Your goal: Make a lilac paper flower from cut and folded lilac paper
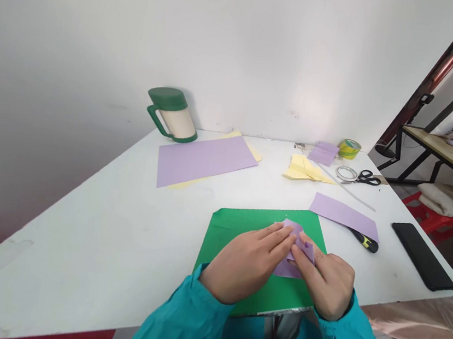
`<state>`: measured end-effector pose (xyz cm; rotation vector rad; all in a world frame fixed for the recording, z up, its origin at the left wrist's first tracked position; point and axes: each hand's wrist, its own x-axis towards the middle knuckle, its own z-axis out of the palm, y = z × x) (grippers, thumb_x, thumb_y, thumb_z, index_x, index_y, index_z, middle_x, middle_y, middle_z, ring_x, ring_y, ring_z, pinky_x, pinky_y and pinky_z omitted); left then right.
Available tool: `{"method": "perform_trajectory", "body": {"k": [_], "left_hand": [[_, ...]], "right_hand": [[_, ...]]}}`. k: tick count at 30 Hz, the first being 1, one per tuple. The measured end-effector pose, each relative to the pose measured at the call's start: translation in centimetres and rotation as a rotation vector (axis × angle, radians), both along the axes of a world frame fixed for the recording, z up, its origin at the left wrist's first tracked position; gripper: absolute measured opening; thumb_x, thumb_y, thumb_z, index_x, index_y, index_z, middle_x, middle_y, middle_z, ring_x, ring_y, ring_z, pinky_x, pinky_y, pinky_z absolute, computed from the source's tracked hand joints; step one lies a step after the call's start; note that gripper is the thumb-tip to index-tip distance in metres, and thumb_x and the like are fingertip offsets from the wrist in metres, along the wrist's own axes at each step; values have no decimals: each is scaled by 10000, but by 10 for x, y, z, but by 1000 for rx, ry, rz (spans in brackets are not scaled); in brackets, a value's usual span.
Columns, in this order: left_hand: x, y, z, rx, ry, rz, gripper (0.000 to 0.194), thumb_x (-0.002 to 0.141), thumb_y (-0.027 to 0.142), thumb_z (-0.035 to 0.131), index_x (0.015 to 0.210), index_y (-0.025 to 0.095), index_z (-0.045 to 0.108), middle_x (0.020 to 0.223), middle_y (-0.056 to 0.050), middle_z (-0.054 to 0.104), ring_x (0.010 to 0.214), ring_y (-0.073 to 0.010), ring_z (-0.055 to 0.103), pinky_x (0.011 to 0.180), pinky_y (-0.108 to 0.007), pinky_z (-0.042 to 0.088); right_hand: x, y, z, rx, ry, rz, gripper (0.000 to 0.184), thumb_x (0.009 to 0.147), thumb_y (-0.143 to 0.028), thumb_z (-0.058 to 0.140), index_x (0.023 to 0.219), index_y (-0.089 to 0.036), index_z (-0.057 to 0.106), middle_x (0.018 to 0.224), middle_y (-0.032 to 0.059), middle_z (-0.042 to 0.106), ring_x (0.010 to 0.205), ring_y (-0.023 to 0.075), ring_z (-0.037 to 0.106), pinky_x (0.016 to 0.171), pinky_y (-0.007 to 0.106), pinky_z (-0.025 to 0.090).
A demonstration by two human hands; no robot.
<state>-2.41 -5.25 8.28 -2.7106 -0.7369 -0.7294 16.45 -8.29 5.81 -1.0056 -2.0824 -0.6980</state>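
Observation:
A small folded piece of purple paper (pixel 289 269) rests on a green board (pixel 231 228) at the table's near edge. My left hand (pixel 251 255) bears on the paper's upper left, its long fingers close together and its thumb mostly hidden. From the right, my right hand (pixel 326 278) pinches a raised fold of the same paper between thumb and fingers. Both hands' fingertips nearly meet over the fold. They cover much of the paper, so its full shape is hidden.
Around lie a purple sheet (pixel 206 161) over yellow paper, folded yellow paper (pixel 307 169), a purple strip (pixel 344 215) partly covering a cutter (pixel 367 242), scissors (pixel 368 178), tape (pixel 349 149) and a black phone (pixel 422 255). A green-lidded jug (pixel 176 122) stands by the wall.

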Motion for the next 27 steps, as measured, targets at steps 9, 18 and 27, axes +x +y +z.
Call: {"method": "perform_trajectory", "body": {"k": [9, 18, 27], "left_hand": [[3, 1, -1, 97, -62, 21, 308, 921, 105, 362, 1098, 59, 610, 1089, -142, 689, 1061, -254, 630, 848, -350, 568], [2, -2, -4, 111, -140, 71, 313, 904, 92, 404, 1153, 84, 593, 1111, -164, 676, 1078, -266, 621, 865, -354, 554], [5, -3, -10, -75, -289, 29, 353, 909, 107, 410, 1216, 141, 581, 1137, -150, 667, 1139, -266, 580, 923, -365, 517]], "right_hand": [[3, -3, 1, -10, 18, 21, 240, 875, -77, 518, 1012, -168, 692, 1030, 145, 709, 568, 119, 580, 530, 269, 385], [2, -2, -4, 28, 64, -1, 231, 851, -85, 573, 1049, -166, 660, 1041, 163, 702, 563, 119, 568, 532, 270, 380], [3, -5, -5, 14, 108, 31, 337, 838, -60, 576, 1158, -154, 626, 1076, 166, 689, 601, 132, 557, 549, 274, 398]]}}
